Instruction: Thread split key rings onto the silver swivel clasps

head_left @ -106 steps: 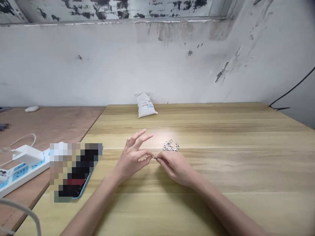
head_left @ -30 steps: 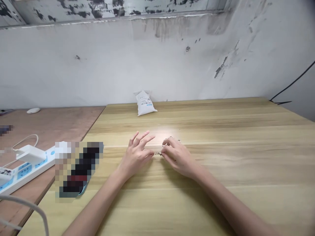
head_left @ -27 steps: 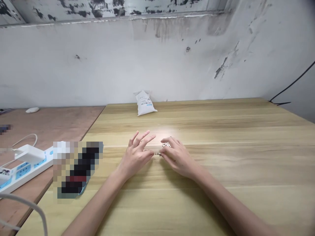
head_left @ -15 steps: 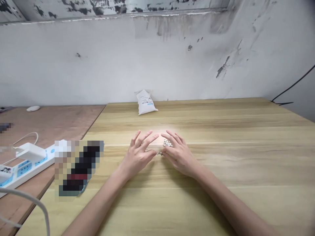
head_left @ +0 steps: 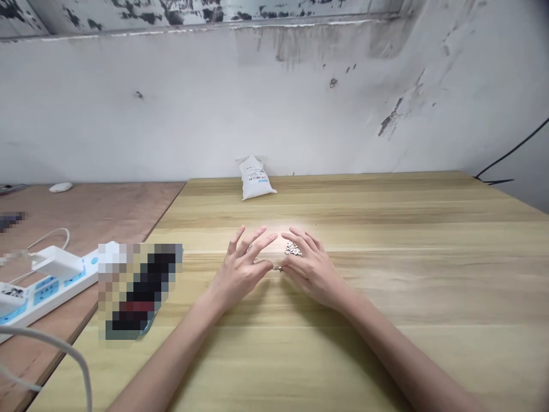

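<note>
Between my two hands, close above the wooden table, a small silver metal clasp (head_left: 278, 268) spans the gap from thumb to thumb. My left hand (head_left: 239, 270) pinches one end with thumb and a fingertip that is hidden, its other fingers fanned out. At the opposite end my right hand (head_left: 312, 270) pinches too, fingertips partly hidden. Just behind the right fingers lies a small heap of silver metal pieces (head_left: 293, 248), partly covered by that hand. Bits of silver also show between the left fingers, too small to name.
A white packet with a printed label (head_left: 256, 178) lies at the back near the wall. To the left are a blurred dark object (head_left: 148, 289), a white power strip (head_left: 92, 269) with a plugged charger (head_left: 58, 261), and a looping cable (head_left: 64, 347).
Both hands keep nearly the same place and grip. The clasp between the thumbs has turned or shifted very slightly. The whole view has moved a little.
</note>
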The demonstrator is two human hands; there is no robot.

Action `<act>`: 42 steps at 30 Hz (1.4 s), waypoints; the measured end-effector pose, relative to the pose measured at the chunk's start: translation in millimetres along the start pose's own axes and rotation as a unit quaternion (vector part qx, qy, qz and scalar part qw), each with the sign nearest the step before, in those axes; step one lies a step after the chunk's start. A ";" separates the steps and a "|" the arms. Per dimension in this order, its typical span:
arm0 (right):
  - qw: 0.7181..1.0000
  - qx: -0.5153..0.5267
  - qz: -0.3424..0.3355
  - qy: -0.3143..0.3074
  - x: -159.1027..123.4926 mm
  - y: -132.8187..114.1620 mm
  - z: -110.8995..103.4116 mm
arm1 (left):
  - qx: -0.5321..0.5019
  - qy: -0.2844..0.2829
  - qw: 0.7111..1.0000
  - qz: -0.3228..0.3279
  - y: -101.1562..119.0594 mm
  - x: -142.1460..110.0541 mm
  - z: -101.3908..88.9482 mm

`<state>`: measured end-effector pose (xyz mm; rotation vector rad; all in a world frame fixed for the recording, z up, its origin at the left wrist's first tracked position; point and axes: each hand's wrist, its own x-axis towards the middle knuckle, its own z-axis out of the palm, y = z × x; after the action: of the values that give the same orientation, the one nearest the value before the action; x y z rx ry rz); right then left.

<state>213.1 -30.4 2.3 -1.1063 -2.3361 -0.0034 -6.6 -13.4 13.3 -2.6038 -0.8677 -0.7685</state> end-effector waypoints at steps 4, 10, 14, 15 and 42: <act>1.000 0.006 0.003 -0.002 0.1 0.8 -0.6 | 0.017 0.000 1.000 0.005 -0.6 0.2 -0.5; 1.000 0.011 0.011 -0.017 -1.3 2.9 0.8 | 0.013 0.002 1.000 0.009 -0.7 0.3 0.1; 1.000 0.000 0.004 -0.022 -2.1 2.8 1.9 | -0.004 0.005 1.000 0.008 0.5 1.1 -0.9; 1.000 -0.002 0.003 -0.024 -2.3 2.7 1.9 | -0.012 0.005 1.000 0.005 0.8 1.4 -1.6; 0.999 -0.035 0.000 0.012 -0.4 -8.1 4.5 | -0.370 -0.061 0.880 -0.291 8.1 1.6 5.7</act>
<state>205.3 -35.0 0.1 -1.1348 -2.3305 -0.0982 1.8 -16.5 8.7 -3.0661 -1.7259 -1.3146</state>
